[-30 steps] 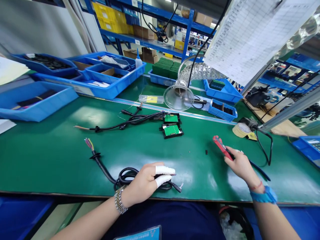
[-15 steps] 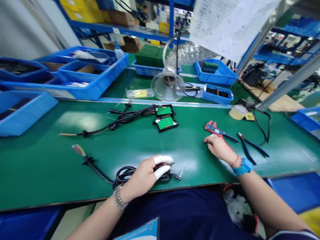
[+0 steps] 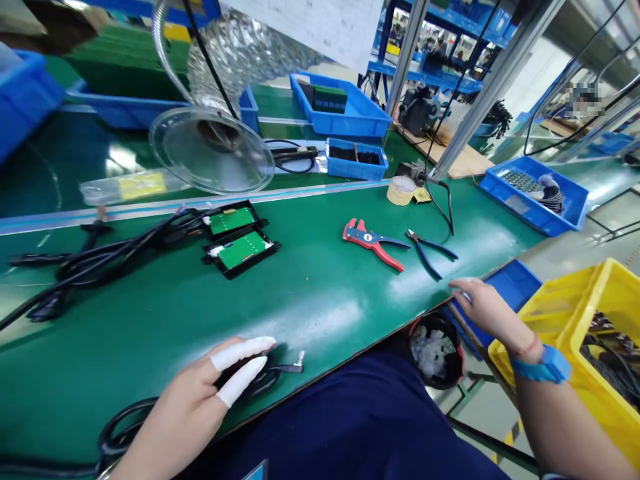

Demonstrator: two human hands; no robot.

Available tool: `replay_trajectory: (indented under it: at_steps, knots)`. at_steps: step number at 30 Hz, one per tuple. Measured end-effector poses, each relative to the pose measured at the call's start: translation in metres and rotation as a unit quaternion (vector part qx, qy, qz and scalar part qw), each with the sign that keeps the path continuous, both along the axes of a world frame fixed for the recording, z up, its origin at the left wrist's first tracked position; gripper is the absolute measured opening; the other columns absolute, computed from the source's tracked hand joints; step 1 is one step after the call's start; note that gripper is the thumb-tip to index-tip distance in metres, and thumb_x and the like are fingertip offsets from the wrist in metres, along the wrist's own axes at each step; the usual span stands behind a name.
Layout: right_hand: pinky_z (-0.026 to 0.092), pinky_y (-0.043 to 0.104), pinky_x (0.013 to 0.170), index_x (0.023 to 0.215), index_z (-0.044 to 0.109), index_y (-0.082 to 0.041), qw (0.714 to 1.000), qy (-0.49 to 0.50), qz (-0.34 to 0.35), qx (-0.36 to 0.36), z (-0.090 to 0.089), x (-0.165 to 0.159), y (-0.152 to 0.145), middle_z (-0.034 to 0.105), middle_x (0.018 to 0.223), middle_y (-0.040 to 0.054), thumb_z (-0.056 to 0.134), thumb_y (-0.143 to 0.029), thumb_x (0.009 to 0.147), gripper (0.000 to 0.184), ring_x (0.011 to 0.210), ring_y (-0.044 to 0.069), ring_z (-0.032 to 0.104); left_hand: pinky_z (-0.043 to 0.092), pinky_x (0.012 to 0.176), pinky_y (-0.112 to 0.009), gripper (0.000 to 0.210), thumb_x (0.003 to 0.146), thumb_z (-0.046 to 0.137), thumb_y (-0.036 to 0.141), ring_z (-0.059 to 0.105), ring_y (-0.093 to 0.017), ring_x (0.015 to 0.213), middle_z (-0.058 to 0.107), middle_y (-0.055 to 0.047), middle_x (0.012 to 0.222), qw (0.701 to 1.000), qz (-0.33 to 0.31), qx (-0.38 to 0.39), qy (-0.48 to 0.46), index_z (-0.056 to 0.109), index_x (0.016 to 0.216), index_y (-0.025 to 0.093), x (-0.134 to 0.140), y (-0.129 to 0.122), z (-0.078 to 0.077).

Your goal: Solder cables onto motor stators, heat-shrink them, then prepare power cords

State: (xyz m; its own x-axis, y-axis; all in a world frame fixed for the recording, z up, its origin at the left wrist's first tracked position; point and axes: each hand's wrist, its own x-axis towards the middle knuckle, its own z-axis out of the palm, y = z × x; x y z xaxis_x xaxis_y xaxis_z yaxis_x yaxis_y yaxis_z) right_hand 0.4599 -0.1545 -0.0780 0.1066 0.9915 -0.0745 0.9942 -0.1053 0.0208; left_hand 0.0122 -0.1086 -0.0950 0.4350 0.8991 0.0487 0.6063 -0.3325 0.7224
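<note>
My left hand (image 3: 197, 390), with white finger covers on thumb and finger, is closed on a coiled black cable (image 3: 120, 427) at the table's near edge. The cable's small plug end (image 3: 293, 367) sticks out to the right of the fingers. Beyond the right end of the table edge, my right hand (image 3: 485, 310) hangs over a blue bin, fingers slightly apart, with nothing visible in them. Nearest to it on the green table lie dark-handled cutters (image 3: 430, 253). Left of those is a red and blue wire stripper (image 3: 375, 243).
Two black cases with green circuit boards (image 3: 243, 250) lie beside a bundle of black cables (image 3: 110, 250). A clear fume hood (image 3: 213, 150) hangs behind. At right are a tape roll (image 3: 401, 191), a blue tray (image 3: 535, 193) and a yellow crate (image 3: 555, 313); below is a waste bin (image 3: 435, 350).
The view has swung to the right. My right hand has moved from beside the wire stripper to the right, past the cutters and over the table edge. My left hand stays on the coiled cable.
</note>
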Motion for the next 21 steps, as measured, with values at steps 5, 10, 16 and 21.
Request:
replay_trajectory:
  at_steps: [5,10,16,21]
  knots:
    - [0.036,0.050,0.085,0.125,0.039,-0.002,0.992,-0.035,-0.060,0.106,-0.022,-0.005,0.073,0.045,0.122,0.0276,0.042,-0.054,0.080,0.069,0.111,0.038,0.042,0.049,0.083,-0.030,0.027,0.080,0.054,0.040,0.062,-0.021,0.093,0.068,-0.002,0.099,0.999,0.034,-0.024,-0.017,0.067,0.097,0.025,0.006,-0.001,0.006]
    - [0.035,0.051,0.073,0.120,0.044,-0.007,0.985,-0.083,-0.105,0.105,-0.043,-0.003,0.095,0.053,0.106,0.0272,0.029,-0.057,0.084,0.063,0.099,0.040,0.047,0.050,0.081,-0.031,0.020,0.080,0.055,0.028,0.063,-0.018,0.086,0.068,-0.005,0.094,0.992,0.087,-0.047,-0.085,0.068,0.094,0.020,0.011,-0.001,0.008]
    - [0.035,0.043,0.062,0.102,0.055,-0.007,0.984,-0.098,-0.090,0.121,-0.041,-0.004,0.091,0.057,0.090,0.0271,0.031,-0.044,0.087,0.047,0.086,0.037,0.051,0.051,0.073,-0.030,0.015,0.078,0.058,0.022,0.063,-0.017,0.076,0.069,-0.005,0.084,0.984,0.108,-0.029,-0.140,0.068,0.087,0.018,0.013,-0.004,0.004]
    - [0.033,0.047,0.085,0.123,0.040,-0.008,0.979,-0.098,-0.015,0.178,-0.032,-0.034,0.102,0.049,0.118,0.0235,0.035,-0.046,0.086,0.053,0.116,0.034,0.036,0.051,0.071,-0.029,0.012,0.077,0.058,0.021,0.062,-0.016,0.074,0.067,-0.004,0.080,0.982,0.115,-0.011,-0.152,0.067,0.085,0.018,0.013,-0.004,0.002]
